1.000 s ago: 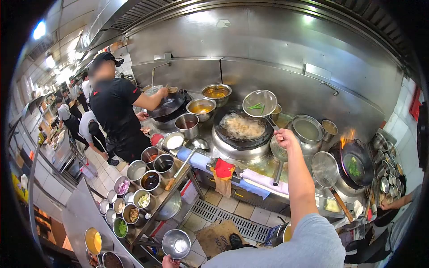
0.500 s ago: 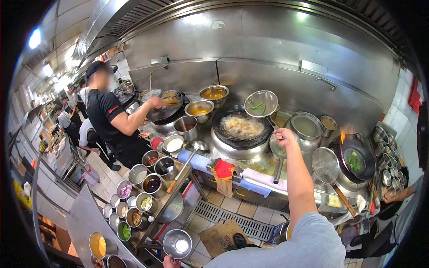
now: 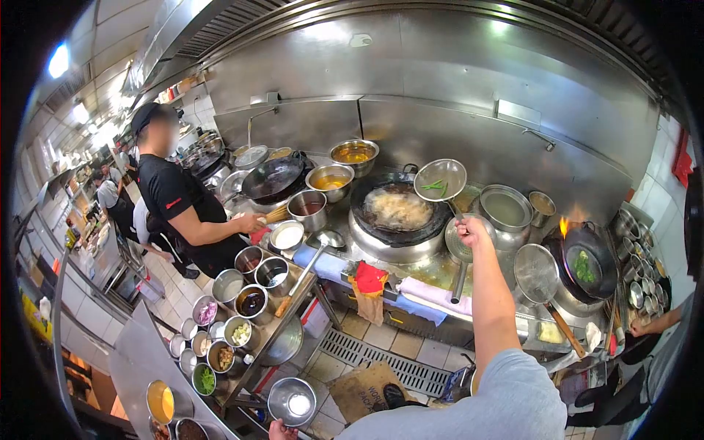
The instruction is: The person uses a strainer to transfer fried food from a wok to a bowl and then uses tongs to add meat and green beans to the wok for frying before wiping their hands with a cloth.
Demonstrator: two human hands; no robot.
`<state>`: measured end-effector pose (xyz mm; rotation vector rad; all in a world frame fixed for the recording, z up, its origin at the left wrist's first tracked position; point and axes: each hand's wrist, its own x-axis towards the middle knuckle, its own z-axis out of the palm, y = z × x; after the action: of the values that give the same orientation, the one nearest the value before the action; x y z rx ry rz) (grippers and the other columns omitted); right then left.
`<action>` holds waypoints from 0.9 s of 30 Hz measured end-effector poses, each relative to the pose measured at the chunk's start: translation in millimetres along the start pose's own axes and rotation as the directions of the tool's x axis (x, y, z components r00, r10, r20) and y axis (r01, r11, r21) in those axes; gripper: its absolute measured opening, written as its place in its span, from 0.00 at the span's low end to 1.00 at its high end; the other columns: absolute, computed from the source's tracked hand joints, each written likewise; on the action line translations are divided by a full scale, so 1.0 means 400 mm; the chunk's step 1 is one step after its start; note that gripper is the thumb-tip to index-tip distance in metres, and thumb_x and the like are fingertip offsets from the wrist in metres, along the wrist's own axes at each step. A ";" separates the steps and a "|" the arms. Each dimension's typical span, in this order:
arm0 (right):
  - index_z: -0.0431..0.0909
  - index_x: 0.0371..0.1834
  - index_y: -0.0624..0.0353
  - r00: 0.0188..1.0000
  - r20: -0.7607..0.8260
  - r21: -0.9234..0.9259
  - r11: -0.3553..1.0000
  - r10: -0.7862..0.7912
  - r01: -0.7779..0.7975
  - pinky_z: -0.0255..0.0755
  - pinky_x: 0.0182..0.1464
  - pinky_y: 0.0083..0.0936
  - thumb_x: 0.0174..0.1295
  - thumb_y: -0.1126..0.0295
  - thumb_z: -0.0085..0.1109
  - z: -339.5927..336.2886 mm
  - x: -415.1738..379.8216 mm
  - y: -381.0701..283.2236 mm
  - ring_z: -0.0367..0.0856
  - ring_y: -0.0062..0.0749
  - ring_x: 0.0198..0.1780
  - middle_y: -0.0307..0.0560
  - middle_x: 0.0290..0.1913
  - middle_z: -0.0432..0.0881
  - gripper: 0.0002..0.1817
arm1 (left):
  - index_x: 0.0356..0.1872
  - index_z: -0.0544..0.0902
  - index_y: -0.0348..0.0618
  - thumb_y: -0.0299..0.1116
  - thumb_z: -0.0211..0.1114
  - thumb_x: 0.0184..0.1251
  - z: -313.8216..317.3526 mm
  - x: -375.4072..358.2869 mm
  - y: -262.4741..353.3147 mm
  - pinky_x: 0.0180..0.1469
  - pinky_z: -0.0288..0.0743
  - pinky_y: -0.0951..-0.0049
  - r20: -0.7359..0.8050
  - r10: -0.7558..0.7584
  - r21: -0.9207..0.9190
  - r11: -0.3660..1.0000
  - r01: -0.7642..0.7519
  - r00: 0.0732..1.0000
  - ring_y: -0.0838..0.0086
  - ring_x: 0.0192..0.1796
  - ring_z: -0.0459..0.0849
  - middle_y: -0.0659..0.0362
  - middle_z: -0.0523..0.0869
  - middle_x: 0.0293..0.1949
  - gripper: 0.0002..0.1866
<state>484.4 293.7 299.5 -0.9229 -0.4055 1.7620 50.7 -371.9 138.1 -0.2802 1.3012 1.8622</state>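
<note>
My right hand (image 3: 471, 229) is closed round the handle of a mesh strainer (image 3: 449, 173). A few slim green vegetable pieces (image 3: 435, 188) lie in it. The strainer hangs at the right rim of a black wok (image 3: 358, 196), in which pale food is bubbling in foaming oil (image 3: 397, 209). Below my right hand, a second strainer (image 3: 458, 251) with a metal handle rests on the stove. At the bottom edge, my left hand (image 3: 281, 430) grips the rim of a shiny steel bowl (image 3: 292, 400); only part of that hand shows.
A co-worker (image 3: 180, 194) stands left, holding a bamboo brush (image 3: 276, 214). Steel pots of sauces and cut ingredients crowd the cart (image 3: 293, 275). On the right, a wok with greens (image 3: 595, 249) has a flame (image 3: 564, 226) behind it. Another person's hand (image 3: 638, 327) is at the far right.
My right hand has shifted the strainer slightly right and down, away from the wok's middle. The co-worker has drawn the bamboo brush back from the left wok. My left hand stays put.
</note>
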 end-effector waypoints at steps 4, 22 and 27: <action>0.61 0.33 0.67 0.996 -0.090 -0.190 0.982 -0.004 -0.013 0.50 0.10 0.11 0.61 0.78 0.37 0.061 -0.090 0.053 0.55 0.17 0.14 0.45 0.24 0.66 0.03 | 0.28 0.75 0.46 0.35 0.55 0.59 0.021 -0.001 -0.005 0.31 0.67 0.70 -0.054 0.036 0.081 0.996 -0.032 0.998 0.74 0.28 0.72 0.63 0.74 0.22 0.06; 0.60 0.34 0.69 0.943 -0.101 0.012 0.948 0.317 -0.317 0.50 0.10 0.14 0.55 0.83 0.33 0.138 0.102 0.316 0.54 0.18 0.12 0.47 0.27 0.65 0.05 | 0.27 0.75 0.46 0.37 0.56 0.59 -0.045 0.027 -0.022 0.32 0.70 0.68 0.054 -0.023 0.044 0.999 0.020 0.998 0.73 0.29 0.74 0.63 0.73 0.22 0.07; 0.62 0.37 0.66 0.952 -0.068 0.318 0.911 0.298 -0.263 0.73 0.26 0.24 0.60 0.74 0.37 0.179 0.028 0.358 0.73 0.33 0.25 0.53 0.30 0.70 0.07 | 0.33 0.75 0.45 0.37 0.56 0.59 -0.024 -0.046 -0.017 0.28 0.69 0.66 -0.173 0.036 0.157 0.988 -0.009 0.984 0.73 0.25 0.73 0.62 0.75 0.25 0.07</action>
<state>336.4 260.1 247.0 -0.8845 0.0836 1.9513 64.7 -388.5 140.4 -0.3535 1.5669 1.7740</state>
